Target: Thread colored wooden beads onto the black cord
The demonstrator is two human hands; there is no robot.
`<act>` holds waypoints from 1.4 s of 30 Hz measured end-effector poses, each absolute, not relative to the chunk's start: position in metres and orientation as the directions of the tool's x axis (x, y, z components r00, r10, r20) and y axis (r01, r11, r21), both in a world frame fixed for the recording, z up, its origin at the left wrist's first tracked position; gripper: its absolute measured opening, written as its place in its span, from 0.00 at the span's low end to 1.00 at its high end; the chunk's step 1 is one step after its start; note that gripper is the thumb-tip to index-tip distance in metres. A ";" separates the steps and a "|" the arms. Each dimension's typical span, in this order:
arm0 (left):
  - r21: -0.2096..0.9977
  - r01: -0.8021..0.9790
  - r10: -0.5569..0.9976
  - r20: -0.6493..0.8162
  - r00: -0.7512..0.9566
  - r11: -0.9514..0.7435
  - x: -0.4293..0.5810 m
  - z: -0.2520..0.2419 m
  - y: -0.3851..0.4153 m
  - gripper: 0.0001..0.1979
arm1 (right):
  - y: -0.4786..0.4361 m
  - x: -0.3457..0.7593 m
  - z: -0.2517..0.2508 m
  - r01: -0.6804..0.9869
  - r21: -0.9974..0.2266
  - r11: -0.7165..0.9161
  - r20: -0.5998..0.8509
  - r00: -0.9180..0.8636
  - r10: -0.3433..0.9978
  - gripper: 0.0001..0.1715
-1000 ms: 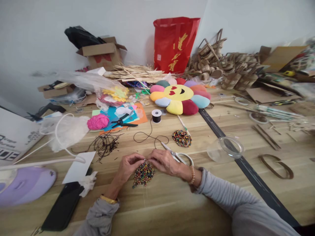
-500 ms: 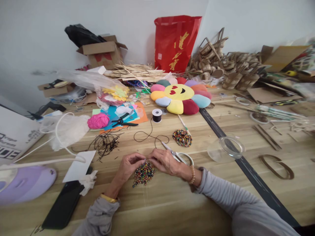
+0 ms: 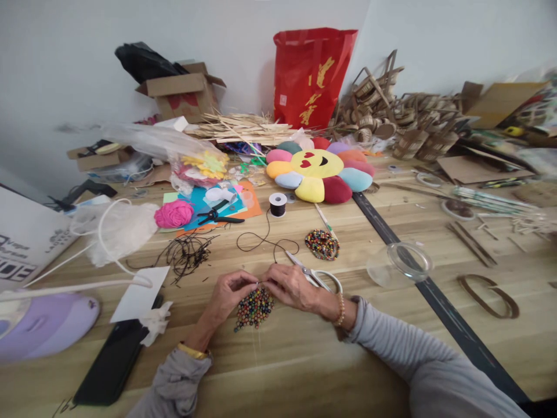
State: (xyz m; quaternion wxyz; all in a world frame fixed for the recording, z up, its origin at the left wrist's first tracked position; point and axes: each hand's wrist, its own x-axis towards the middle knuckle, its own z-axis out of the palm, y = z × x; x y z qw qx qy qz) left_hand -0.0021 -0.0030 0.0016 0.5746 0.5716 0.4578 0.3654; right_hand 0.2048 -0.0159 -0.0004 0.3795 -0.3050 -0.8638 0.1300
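Note:
My left hand [image 3: 228, 294] and my right hand [image 3: 292, 286] meet fingertip to fingertip just above a pile of small coloured beads [image 3: 253, 307] on the wooden table [image 3: 304, 360]. Both hands are pinched shut on something tiny between them, too small to name. A dark cord [image 3: 261, 241] runs from the fingers back to a black thread spool [image 3: 277, 204]. Scissors [image 3: 314, 275] lie right behind my right hand. A second heap of beads [image 3: 322, 244] sits farther back.
A flower-shaped plush cushion [image 3: 319, 174], red bag [image 3: 310, 75], cardboard boxes [image 3: 183, 93] and cardboard scraps [image 3: 404, 122] crowd the back. A clear round lid [image 3: 402, 262] lies right; a black phone [image 3: 111, 366], white card [image 3: 139, 293], purple device [image 3: 47, 325] and pliers [image 3: 217, 217] lie left.

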 end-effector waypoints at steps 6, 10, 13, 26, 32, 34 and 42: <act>0.994 0.098 0.939 -0.084 0.333 0.054 -0.002 0.000 -0.003 0.06 | -0.015 0.205 -0.003 0.421 -0.451 0.787 0.563 -0.550 0.617 0.09; 0.994 0.101 0.938 -0.081 0.338 0.049 -0.002 0.000 -0.004 0.06 | -0.016 0.205 -0.003 0.437 -0.442 0.783 0.527 -0.580 0.621 0.09; 0.993 0.107 0.938 -0.087 0.336 0.054 -0.001 -0.001 -0.004 0.07 | -0.015 0.205 -0.005 0.424 -0.430 0.797 0.532 -0.595 0.603 0.11; 0.993 0.104 0.937 -0.091 0.337 0.059 -0.001 0.001 -0.004 0.12 | -0.017 0.206 -0.003 0.361 -0.500 0.787 0.522 -0.600 0.606 0.06; 0.991 0.125 0.928 -0.090 0.361 0.048 -0.001 0.001 -0.004 0.11 | -0.016 0.205 -0.004 0.358 -0.468 0.808 0.548 -0.600 0.583 0.08; 0.990 0.135 0.925 -0.095 0.369 0.048 -0.001 0.001 -0.004 0.11 | -0.016 0.205 -0.005 0.363 -0.461 0.810 0.543 -0.606 0.581 0.09; 0.987 0.158 0.922 -0.092 0.375 0.034 0.000 0.003 -0.005 0.11 | -0.015 0.205 -0.006 0.379 -0.452 0.807 0.532 -0.612 0.585 0.09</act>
